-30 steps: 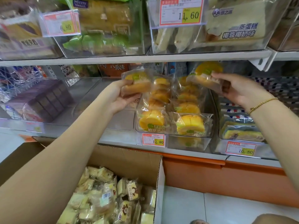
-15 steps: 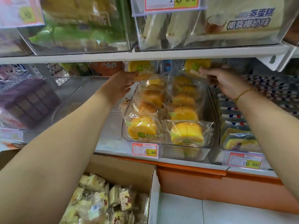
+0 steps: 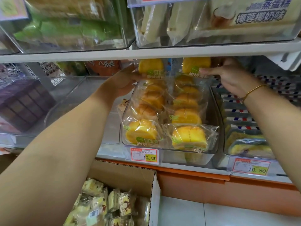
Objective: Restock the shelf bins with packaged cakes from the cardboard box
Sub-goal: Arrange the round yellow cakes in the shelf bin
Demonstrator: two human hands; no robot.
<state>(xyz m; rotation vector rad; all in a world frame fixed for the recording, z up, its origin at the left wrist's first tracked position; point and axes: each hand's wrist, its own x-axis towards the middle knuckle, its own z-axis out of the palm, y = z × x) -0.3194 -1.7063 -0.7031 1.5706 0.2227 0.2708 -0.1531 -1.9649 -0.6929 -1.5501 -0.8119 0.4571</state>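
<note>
Two hands hold wrapped yellow cakes at the back of a clear shelf bin.

The white upper shelf board [image 3: 146,53] runs just above the fingertips, so there is only a narrow gap over both packs. Below the wrists, the cardboard box [image 3: 123,173] stands open on the pale floor [image 3: 211,214], with small wrapped cakes inside. The clear bin [image 3: 164,154] slopes from the fingers toward the person and holds two rows of yellow cakes up to its front wall. A second clear bin [image 3: 91,88] lies left of the left fingers. The left hand [image 3: 123,82] grips the left cake pack [image 3: 150,67] by its left side. The right hand [image 3: 231,79] pinches the lower right edge of the right cake pack [image 3: 196,66]. Both packs stand upright, side by side. A price tag [image 3: 144,154] reading 12.80 hangs on the bin's front, and a gold bracelet [image 3: 252,91] circles the right wrist.
</note>
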